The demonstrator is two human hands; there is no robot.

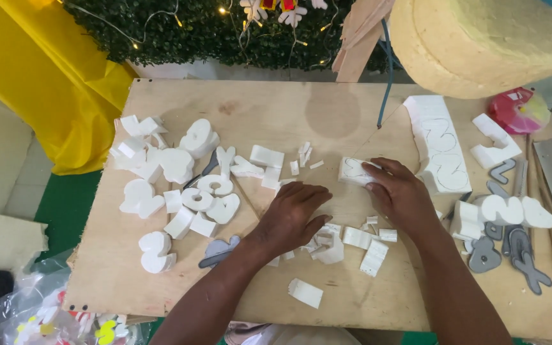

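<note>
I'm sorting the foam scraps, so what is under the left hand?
The left hand lies flat on the wooden board, with white foam scraps showing beside its wrist. Anything under the palm is covered.

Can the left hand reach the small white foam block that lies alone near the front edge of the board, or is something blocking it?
Probably yes. The left hand rests flat on the board, and the foam block lies just nearer the person, with only bare wood between them.
</note>
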